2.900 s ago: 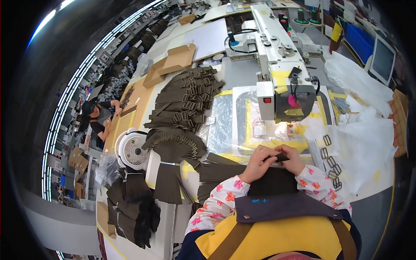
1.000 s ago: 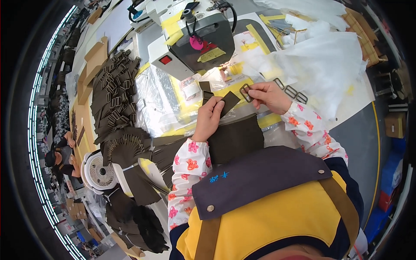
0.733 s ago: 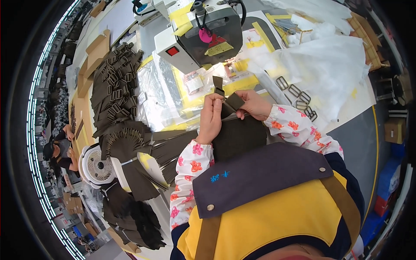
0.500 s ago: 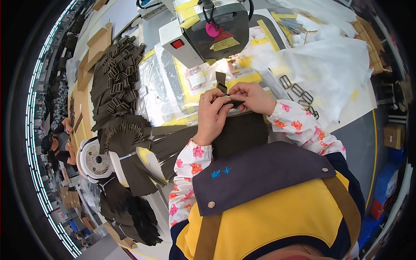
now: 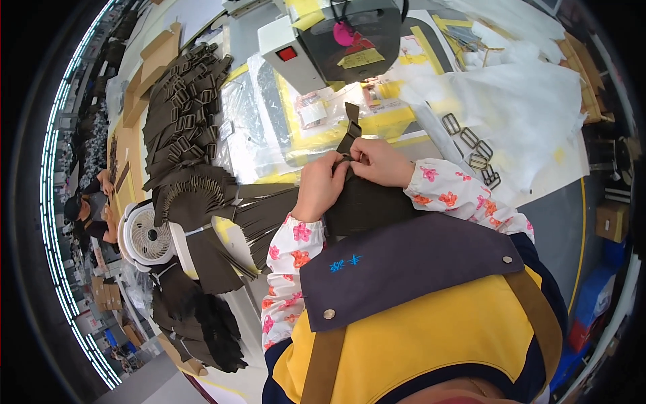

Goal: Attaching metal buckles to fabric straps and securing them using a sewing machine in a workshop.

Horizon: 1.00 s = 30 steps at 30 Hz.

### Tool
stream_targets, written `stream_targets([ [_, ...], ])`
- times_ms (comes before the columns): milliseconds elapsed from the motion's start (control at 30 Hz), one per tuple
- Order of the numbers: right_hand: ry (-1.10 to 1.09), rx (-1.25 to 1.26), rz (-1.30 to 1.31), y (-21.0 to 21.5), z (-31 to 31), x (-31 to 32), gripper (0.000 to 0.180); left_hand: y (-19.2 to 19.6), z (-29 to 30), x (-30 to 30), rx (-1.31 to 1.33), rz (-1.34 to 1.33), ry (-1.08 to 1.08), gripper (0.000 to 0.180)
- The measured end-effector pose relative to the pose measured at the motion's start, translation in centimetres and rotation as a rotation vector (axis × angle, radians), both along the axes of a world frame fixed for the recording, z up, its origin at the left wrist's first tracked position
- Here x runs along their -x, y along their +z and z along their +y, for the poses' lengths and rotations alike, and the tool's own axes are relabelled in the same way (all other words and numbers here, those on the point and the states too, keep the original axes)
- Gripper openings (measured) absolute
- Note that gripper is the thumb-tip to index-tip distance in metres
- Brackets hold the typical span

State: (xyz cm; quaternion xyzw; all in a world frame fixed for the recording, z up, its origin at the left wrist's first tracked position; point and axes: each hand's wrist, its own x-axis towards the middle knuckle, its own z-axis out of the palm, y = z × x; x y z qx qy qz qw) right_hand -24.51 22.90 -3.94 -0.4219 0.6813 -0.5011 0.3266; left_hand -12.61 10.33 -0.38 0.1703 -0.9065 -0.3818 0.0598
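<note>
On my left sits a round white fan (image 5: 149, 232), and just behind it lies a big pile of dark brown straps (image 5: 178, 131) with lots of buckles. My left hand (image 5: 317, 188) pinches one dark strap (image 5: 352, 112) tight. That strap pokes up from between my two hands, with a buckle (image 5: 354, 129) on it, near the sewing machine (image 5: 286, 57). My right hand (image 5: 382, 163) pinches the strap too, right beside my left. Farther right, some loose buckles (image 5: 468, 139) lie near a thin white sheet (image 5: 538, 101)
</note>
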Motion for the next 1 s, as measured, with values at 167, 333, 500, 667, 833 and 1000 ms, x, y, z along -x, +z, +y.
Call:
stream_targets([
  [167, -0.03, 0.043, -0.383, 1.4, 2.1, 2.1, 0.009, -0.1, 0.2, 0.3, -0.679, 0.035, 0.039, 0.017],
  [333, -0.122, 0.019, -0.34, 2.9, 4.3, 4.7, 0.008, -2.1, 1.3, 2.9, -0.196, 0.153, -0.178, 0.017],
  [500, -0.467, -0.196, 0.634, 2.0, 9.6, 9.7, 0.017, -4.8, -3.0, 4.3, 0.315, 0.121, 0.205, 0.02],
  [667, -0.5, -0.447, 0.703, -1.3, 13.1, 10.4, 0.017, -1.7, 0.0, 4.3, 0.372, 0.353, 0.293, 0.023],
  [833, -0.529, -0.377, 0.636, -1.4, 12.1, 10.9, 0.016, -1.3, 4.8, 3.0, 0.102, 0.091, -0.281, 0.02],
  [1000, -0.473, -0.146, 0.548, 1.5, 12.1, 9.5, 0.011, -2.1, 3.3, 5.2, -0.132, -0.113, -0.435, 0.018],
])
